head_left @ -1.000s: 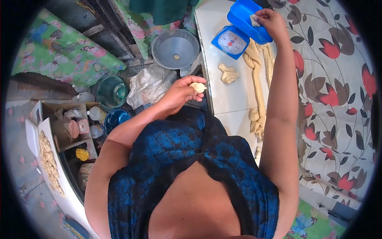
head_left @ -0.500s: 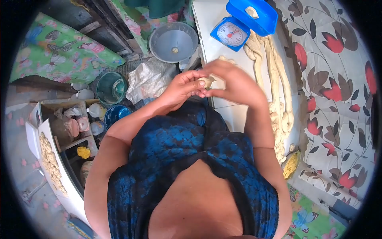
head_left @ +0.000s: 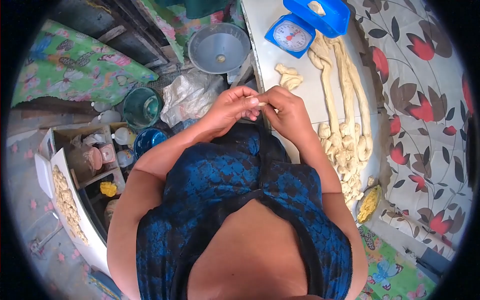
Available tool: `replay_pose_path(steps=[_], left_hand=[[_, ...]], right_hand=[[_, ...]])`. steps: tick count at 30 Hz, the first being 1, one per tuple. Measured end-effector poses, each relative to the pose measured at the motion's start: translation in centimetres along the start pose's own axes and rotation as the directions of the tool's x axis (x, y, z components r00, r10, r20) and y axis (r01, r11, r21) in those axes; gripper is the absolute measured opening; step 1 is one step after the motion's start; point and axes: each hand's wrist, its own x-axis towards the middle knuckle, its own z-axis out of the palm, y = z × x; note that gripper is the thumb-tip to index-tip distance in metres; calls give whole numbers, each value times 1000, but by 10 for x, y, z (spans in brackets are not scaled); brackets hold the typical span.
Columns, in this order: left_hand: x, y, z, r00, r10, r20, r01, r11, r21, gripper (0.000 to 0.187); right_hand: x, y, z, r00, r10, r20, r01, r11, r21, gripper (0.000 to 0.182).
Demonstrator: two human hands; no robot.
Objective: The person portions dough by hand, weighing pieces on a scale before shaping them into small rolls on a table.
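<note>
My left hand (head_left: pixel 234 106) and my right hand (head_left: pixel 284 109) meet in front of my chest. Between their fingertips they pinch a small piece of dough (head_left: pixel 262 104), mostly covered by the fingers. To the right, long dough strips (head_left: pixel 348 85) lie on the white table (head_left: pixel 305 67), with many small dough lumps (head_left: pixel 346 159) at their near end. A loose dough piece (head_left: pixel 288 77) rests on the table beyond my right hand. A blue scale (head_left: pixel 290 36) stands at the far end, its blue tray (head_left: pixel 330 17) holding a lump of dough (head_left: pixel 316 7).
At the lower right is a dish of yellow filling (head_left: pixel 368 205). A grey basin (head_left: pixel 219 49), a green bucket (head_left: pixel 142 107) and a blue bucket (head_left: pixel 149 142) stand ahead and left. On the far left, a white board (head_left: pixel 64 192) carries small dough pieces beside a shelf (head_left: pixel 81 177).
My right hand has come down and closer to my left, its fingers now pinching the dough, which shows less. The loose dough piece on the table is now uncovered.
</note>
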Motion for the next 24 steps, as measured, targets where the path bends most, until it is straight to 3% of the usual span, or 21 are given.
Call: replay_pose_path(steps=[4,6,7,9,10,11,13,15,17,19,20,21,23,24], left_hand=[[-4,5,-2,998,42,37,-46,993,112,14],[-5,8,3,998,47,42,-52,991,124,12],[-6,9,5,997,53,48,-59,989,136,12],[-7,12,5,995,67,75,-78,984,159,11],[-7,13,5,992,77,105,-95,979,183,11],[-9,10,3,991,79,106,-98,979,180,11],[-14,-1,-7,998,-18,67,8,989,145,9],[-14,-3,-9,998,-44,42,38,990,138,9],[-11,2,-6,1000,29,11,-30,995,90,11],[-9,5,0,999,50,14,-51,995,86,13],[-7,4,1,999,40,13,-41,993,109,14],[-6,2,1,999,31,11,-32,991,133,14],[-7,-2,-2,999,-5,36,-1,985,170,13],[-8,-2,-3,997,-48,60,34,977,208,12]], right_hand=[[1,4,-7,998,46,42,-51,992,118,15],[2,9,-13,952,229,206,-301,830,470,18],[4,11,-16,951,228,208,-302,829,471,18],[12,16,-30,969,247,-3,-200,792,577,16],[22,19,-44,913,339,-227,-136,779,613,19],[33,24,-63,797,421,-432,-66,773,631,21],[44,48,-109,723,276,-633,110,859,501,24],[58,48,-129,765,216,-607,138,866,481,26],[71,41,-138,801,160,-577,162,871,465,28],[87,35,-140,824,193,-533,-26,952,304,34],[96,54,-146,851,173,-496,-29,958,286,45],[105,61,-148,853,168,-495,-24,959,284,45],[119,70,-150,897,123,-425,-123,992,28,16],[126,71,-150,900,145,-412,-185,981,-58,16]])
